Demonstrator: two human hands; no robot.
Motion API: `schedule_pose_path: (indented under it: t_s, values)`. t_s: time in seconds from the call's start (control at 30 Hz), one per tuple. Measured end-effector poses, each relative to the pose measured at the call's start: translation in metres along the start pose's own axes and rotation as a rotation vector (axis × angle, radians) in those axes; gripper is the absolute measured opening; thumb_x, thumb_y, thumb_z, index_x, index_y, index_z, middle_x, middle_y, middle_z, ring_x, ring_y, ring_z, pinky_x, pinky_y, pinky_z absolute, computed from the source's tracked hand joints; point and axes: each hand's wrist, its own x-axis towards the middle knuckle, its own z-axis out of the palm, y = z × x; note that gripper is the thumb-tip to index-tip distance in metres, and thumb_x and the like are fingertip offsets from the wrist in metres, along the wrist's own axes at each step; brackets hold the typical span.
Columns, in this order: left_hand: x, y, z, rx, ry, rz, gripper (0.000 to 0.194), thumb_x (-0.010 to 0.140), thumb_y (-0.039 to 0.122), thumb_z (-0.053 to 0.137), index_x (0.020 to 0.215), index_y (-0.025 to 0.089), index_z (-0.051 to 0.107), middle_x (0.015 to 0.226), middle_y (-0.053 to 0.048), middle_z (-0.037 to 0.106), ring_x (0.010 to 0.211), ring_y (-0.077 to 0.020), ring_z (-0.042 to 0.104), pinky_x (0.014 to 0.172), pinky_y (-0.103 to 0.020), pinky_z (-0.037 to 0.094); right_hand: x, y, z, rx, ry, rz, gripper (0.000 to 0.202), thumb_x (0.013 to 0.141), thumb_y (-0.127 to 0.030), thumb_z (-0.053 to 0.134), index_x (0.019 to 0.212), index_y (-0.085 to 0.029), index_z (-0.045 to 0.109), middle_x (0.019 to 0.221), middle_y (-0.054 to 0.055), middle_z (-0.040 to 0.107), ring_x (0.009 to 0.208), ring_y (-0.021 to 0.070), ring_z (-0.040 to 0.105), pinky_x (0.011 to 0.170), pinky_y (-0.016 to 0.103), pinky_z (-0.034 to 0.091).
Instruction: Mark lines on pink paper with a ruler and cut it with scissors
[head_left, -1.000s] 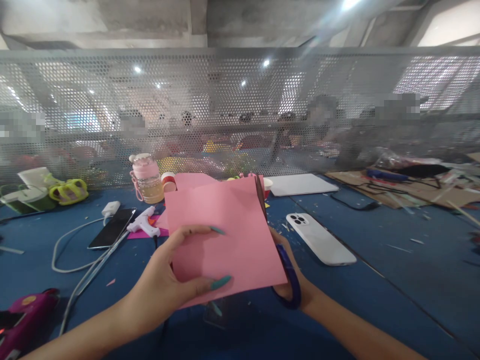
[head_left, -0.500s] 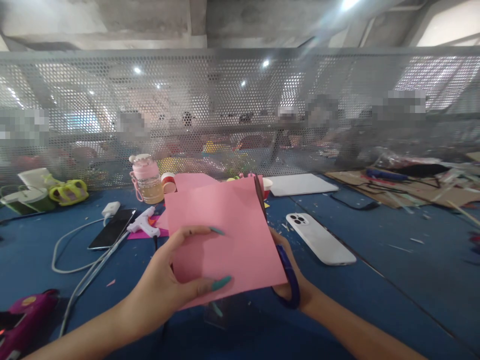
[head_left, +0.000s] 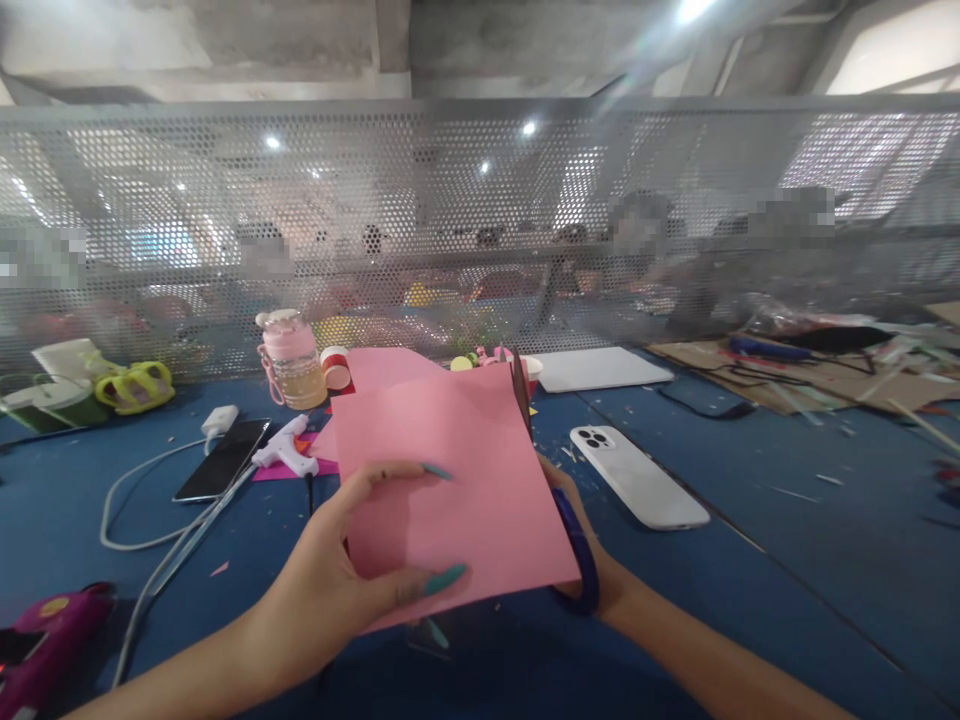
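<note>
A pink sheet of paper (head_left: 457, 470) is held up over the blue table. My left hand (head_left: 360, 550) grips it from the left, with the index finger and thumb lying across its front and the other fingers hidden behind. At the sheet's right edge, my right hand (head_left: 577, 530) is closed on scissors with a dark blue handle (head_left: 581, 560). The dark scissor blades (head_left: 521, 390) point up and away beside the paper's upper right edge. Part of my right hand is covered by the sheet.
A white phone (head_left: 645, 480) lies to the right. Left are a black phone (head_left: 223, 460), a white glue gun (head_left: 289, 447), cables and a pink-lidded bottle (head_left: 294, 360). A magenta tool (head_left: 52, 640) is at lower left. A perforated screen (head_left: 465, 220) stands behind.
The pink sheet's lower edge has shifted slightly down. The scissor blades look a little further apart from the paper's edge. Both hands keep their hold, nearly in the same place.
</note>
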Motion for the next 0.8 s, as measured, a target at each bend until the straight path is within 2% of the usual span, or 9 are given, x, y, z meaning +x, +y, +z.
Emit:
schedule_pose_path:
  t_s: [0.1, 0.37, 0.67, 0.8]
  values:
    - [0.0, 0.0, -0.001, 0.055, 0.009, 0.01, 0.042, 0.06, 0.018, 0.075, 0.099, 0.024, 0.061, 0.114, -0.002, 0.059, 0.096, -0.0224, 0.062, 0.08, -0.038, 0.055, 0.001, -0.001, 0.001, 0.159, 0.014, 0.116, 0.017, 0.054, -0.036, 0.073, 0.065, -0.025, 0.067, 0.05, -0.003, 0.063, 0.037, 0.0142, 0.048, 0.036, 0.025, 0.04]
    - [-0.001, 0.003, 0.002, 0.015, 0.01, -0.019, 0.04, 0.06, 0.018, 0.074, 0.097, 0.024, 0.062, 0.113, -0.001, 0.059, 0.097, -0.0227, 0.061, 0.082, -0.039, 0.054, -0.001, -0.006, 0.004, 0.23, 0.093, 0.193, 0.016, 0.045, -0.028, 0.077, 0.057, -0.026, 0.066, 0.049, -0.003, 0.061, 0.045, 0.0148, 0.048, 0.041, 0.025, 0.039]
    - [0.0, 0.001, -0.002, 0.083, 0.011, 0.007, 0.041, 0.061, 0.016, 0.074, 0.099, 0.026, 0.062, 0.114, 0.0, 0.058, 0.096, -0.0208, 0.061, 0.082, -0.037, 0.054, -0.001, -0.011, 0.008, 0.267, 0.157, 0.231, 0.014, 0.046, -0.029, 0.076, 0.051, -0.026, 0.064, 0.049, -0.003, 0.061, 0.045, 0.0147, 0.049, 0.045, 0.026, 0.042]
    - [0.0, 0.0, -0.002, 0.117, 0.002, 0.025, 0.042, 0.061, 0.016, 0.073, 0.1, 0.026, 0.061, 0.114, -0.001, 0.059, 0.097, -0.0208, 0.061, 0.081, -0.034, 0.055, -0.002, -0.012, 0.009, 0.263, 0.149, 0.255, 0.01, 0.05, -0.029, 0.073, 0.054, -0.025, 0.064, 0.047, -0.003, 0.06, 0.042, 0.0146, 0.047, 0.041, 0.025, 0.038]
